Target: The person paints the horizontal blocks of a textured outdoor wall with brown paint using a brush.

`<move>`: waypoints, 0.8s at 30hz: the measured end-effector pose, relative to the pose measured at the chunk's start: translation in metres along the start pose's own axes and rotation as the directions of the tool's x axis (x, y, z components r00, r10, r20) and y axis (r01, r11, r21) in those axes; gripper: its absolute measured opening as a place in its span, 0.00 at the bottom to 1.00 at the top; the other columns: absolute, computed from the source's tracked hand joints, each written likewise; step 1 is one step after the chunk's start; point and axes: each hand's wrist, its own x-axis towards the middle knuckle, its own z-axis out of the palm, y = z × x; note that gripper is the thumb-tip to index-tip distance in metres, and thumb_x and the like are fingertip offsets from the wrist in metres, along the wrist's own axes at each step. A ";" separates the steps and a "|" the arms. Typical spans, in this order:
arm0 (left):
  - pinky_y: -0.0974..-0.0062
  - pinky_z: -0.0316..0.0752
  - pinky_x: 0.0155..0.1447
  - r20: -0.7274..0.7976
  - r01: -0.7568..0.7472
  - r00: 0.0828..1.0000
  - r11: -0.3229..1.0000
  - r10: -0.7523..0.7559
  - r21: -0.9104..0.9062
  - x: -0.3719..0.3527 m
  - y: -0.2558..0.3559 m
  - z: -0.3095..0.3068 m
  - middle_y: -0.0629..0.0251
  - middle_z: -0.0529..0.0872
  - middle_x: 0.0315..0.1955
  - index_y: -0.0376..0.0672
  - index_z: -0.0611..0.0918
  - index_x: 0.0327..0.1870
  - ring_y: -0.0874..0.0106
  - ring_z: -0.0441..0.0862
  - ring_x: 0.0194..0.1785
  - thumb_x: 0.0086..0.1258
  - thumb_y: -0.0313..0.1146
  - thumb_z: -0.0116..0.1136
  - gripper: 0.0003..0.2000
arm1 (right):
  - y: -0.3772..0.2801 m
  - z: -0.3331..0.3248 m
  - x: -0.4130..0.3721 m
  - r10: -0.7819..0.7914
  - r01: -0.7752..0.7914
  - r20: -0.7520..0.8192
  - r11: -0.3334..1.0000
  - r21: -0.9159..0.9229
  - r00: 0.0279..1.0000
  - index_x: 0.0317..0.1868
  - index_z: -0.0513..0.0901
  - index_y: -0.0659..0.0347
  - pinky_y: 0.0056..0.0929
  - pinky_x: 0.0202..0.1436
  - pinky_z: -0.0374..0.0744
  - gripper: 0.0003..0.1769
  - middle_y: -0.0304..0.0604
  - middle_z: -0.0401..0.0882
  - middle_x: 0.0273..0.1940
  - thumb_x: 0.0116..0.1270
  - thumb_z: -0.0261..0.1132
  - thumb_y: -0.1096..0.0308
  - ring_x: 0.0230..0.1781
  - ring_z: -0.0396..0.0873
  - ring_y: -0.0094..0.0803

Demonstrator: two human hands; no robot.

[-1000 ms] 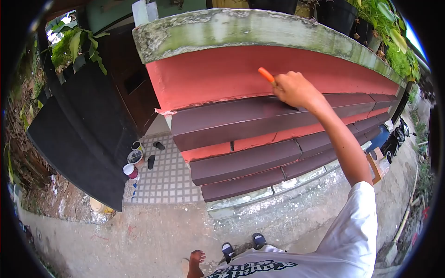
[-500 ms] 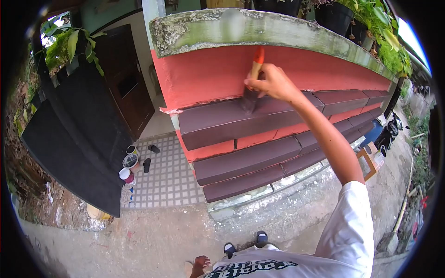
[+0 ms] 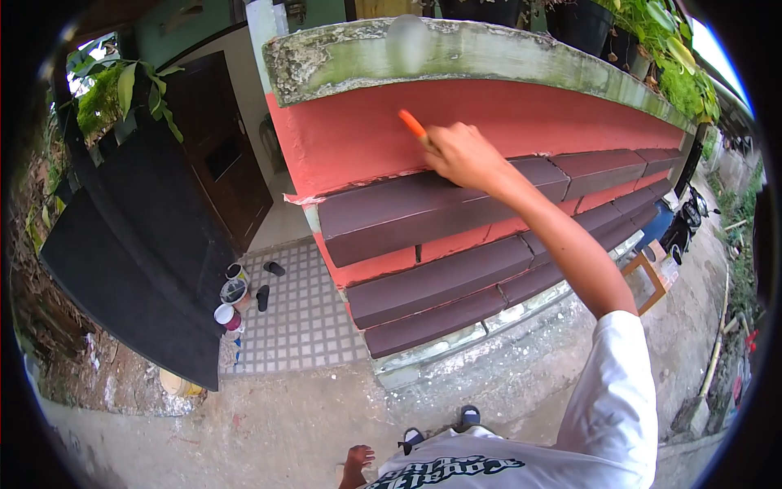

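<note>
My right hand [image 3: 466,156] is closed round the handle of a paintbrush [image 3: 413,124], whose orange end points up and to the left. The hand hides the bristles. It is over the top dark brown ledge [image 3: 366,208], in front of the coral-red wall [image 3: 350,134]. My left hand [image 3: 358,458] hangs low beside my body, its fingers slightly curled and apart, holding nothing.
Mossy coping [image 3: 342,65] tops the wall, with potted plants [image 3: 578,28] above. Paint containers [image 3: 228,316] and black sandals [image 3: 262,297] are on the tiled floor by a black gate [image 3: 138,253]. A wooden frame [image 3: 648,281] stands at the right.
The brush handle has tilted from nearly upright to leaning left, and its bristles are now hidden behind my right hand. The view has shifted slightly.
</note>
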 end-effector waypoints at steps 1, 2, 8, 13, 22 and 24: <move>0.59 0.77 0.46 0.031 -0.005 0.999 1.000 0.005 0.003 0.002 -0.002 0.000 0.62 0.89 0.48 0.47 0.82 0.52 0.61 0.88 0.45 0.75 0.41 0.51 0.13 | -0.008 0.002 0.006 0.018 -0.017 -0.024 0.997 0.077 1.000 0.40 0.82 0.67 0.52 0.41 0.84 0.11 0.62 0.84 0.29 0.64 0.64 0.67 0.32 0.85 0.60; 0.60 0.77 0.46 0.063 -0.011 0.998 1.000 0.010 0.007 0.003 -0.005 -0.001 0.62 0.89 0.48 0.47 0.82 0.52 0.61 0.88 0.45 0.75 0.41 0.51 0.13 | -0.015 0.003 0.012 0.039 -0.032 -0.046 0.988 0.154 0.998 0.39 0.82 0.68 0.50 0.39 0.85 0.12 0.61 0.84 0.29 0.65 0.65 0.66 0.31 0.86 0.58; 0.61 0.77 0.46 0.177 -0.188 0.972 0.965 0.155 0.185 0.017 -0.022 0.001 0.62 0.88 0.49 0.48 0.81 0.53 0.61 0.88 0.46 0.74 0.44 0.51 0.15 | 0.010 0.007 0.008 0.216 -0.181 -0.002 0.826 0.533 0.976 0.40 0.80 0.73 0.36 0.29 0.86 0.18 0.52 0.85 0.30 0.67 0.67 0.62 0.26 0.88 0.40; 0.60 0.77 0.46 0.181 -0.008 0.983 1.000 0.008 -0.002 0.018 -0.019 0.001 0.62 0.88 0.48 0.48 0.81 0.53 0.62 0.88 0.46 0.74 0.43 0.51 0.14 | 0.093 -0.020 -0.025 0.371 -0.361 0.024 0.882 0.302 0.928 0.39 0.79 0.73 0.36 0.30 0.86 0.19 0.56 0.85 0.28 0.67 0.68 0.61 0.22 0.88 0.39; 0.60 0.77 0.48 0.046 0.072 0.996 0.997 -0.072 0.002 0.006 -0.019 0.020 0.64 0.88 0.50 0.49 0.81 0.54 0.62 0.87 0.48 0.75 0.43 0.50 0.14 | 0.058 -0.011 -0.022 0.059 -0.065 -0.073 0.995 -0.076 0.996 0.38 0.82 0.63 0.49 0.40 0.83 0.08 0.56 0.84 0.27 0.62 0.65 0.67 0.32 0.84 0.58; 0.60 0.77 0.48 0.096 0.032 0.995 0.999 -0.033 0.012 0.002 -0.021 0.023 0.65 0.88 0.51 0.49 0.81 0.54 0.63 0.87 0.49 0.76 0.43 0.49 0.14 | 0.033 -0.003 -0.010 0.010 -0.008 -0.063 1.000 0.024 0.998 0.37 0.82 0.65 0.46 0.37 0.84 0.09 0.55 0.84 0.26 0.63 0.65 0.67 0.29 0.84 0.55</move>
